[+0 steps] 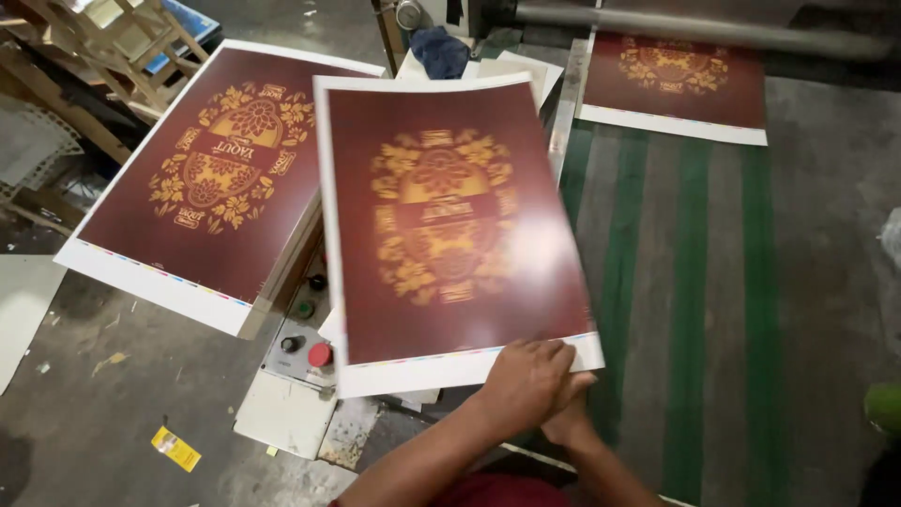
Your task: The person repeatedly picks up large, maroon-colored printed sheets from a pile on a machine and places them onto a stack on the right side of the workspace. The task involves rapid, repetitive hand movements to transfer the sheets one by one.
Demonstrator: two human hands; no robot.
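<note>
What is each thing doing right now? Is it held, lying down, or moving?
Dark red printed sheet with gold flower pattern: lifted, tilted, held at its near white edge.
Left hand: grip closed on the sheet's edge.
Right hand: under the left, mostly hidden.
Stack of matching red sheets: lying flat.
Red sheet at the roller: flat on green-striped belt.
Red round button: cannot tell.

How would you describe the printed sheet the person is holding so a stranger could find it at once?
Start at the green-striped conveyor table. At its left edge, both hands grip a maroon printed sheet with gold floral pattern. Unlike the two matching sheets lying flat, it is lifted and blurred.
</note>
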